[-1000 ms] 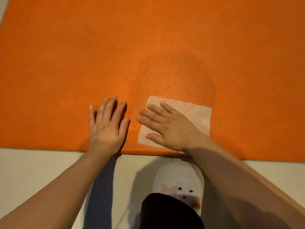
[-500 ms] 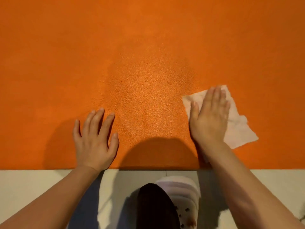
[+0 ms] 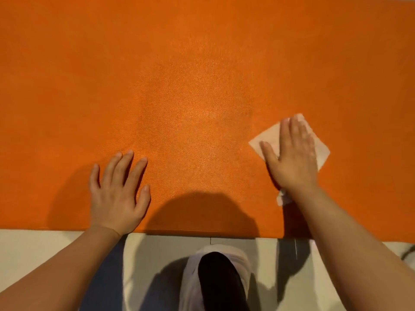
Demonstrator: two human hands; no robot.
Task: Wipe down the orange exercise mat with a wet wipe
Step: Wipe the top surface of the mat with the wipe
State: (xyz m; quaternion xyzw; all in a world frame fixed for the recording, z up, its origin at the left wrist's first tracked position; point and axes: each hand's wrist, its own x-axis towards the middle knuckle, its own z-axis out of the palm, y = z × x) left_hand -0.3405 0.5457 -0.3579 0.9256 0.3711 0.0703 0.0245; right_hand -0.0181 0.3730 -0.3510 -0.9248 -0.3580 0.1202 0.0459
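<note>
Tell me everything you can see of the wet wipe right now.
The wet wipe is a thin, pale, whitish sheet lying flat on the orange mat, turned so its corners point like a diamond. The right hand presses on it with straight fingers and covers its middle; corners show at the left, top and right, and a crumpled bit shows by the wrist. It lies right of centre, toward the mat's near edge.

The mat (image 3: 202,75) lies on the floor (image 3: 33,248), its near edge just ahead of the person's knee (image 3: 219,272). The left hand (image 3: 118,191) rests flat on the mat near that edge. The right hand (image 3: 292,156) lies flat on the wipe (image 3: 266,136), well apart to the right. The wipe lies on the mat.
</note>
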